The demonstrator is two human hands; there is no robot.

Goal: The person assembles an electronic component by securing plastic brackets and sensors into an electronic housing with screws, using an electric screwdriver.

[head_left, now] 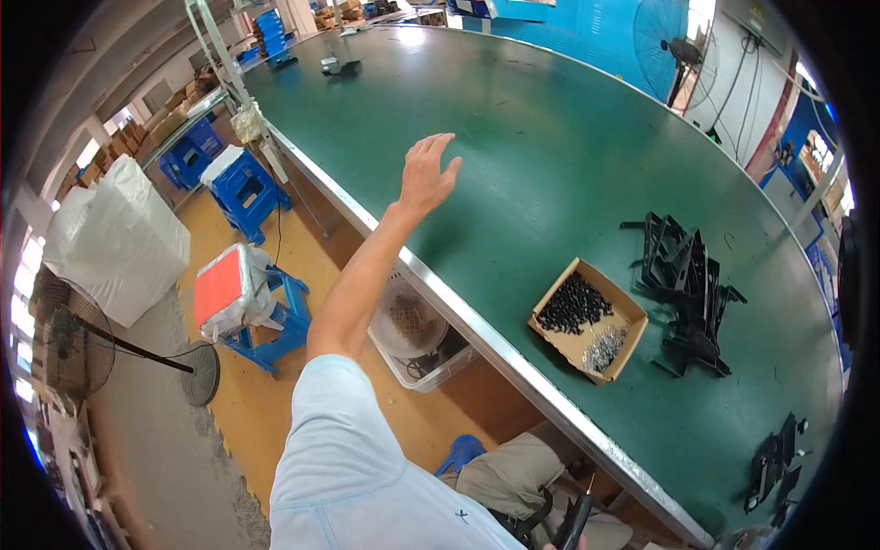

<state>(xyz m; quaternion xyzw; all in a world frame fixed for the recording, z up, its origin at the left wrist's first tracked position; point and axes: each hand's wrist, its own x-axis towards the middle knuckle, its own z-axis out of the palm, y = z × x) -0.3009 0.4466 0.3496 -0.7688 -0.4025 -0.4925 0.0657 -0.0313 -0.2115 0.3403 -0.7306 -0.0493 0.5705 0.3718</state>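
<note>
My left hand (428, 174) reaches out over the green tabletop (513, 183), thumb apart from the fingers and nothing held. At the bottom edge, only bits of my right hand (581, 544) show, closed around a black screwdriver (575, 522) with a thin metal tip pointing up. A cardboard box (570, 356) lies on the table near its front edge, with small black parts (575, 304) on one side and silver screws (605, 349) on the other. Black brackets (683, 261) are piled right of the box. More black parts (772, 463) lie at the lower right.
A metal edge (513, 362) runs along the table front. Below it are a white crate (426, 376), a blue stool with a red-topped cover (225, 286) and another blue stool (246, 192). A fan (69, 335) stands left. A small device (339, 66) sits at the table's far end.
</note>
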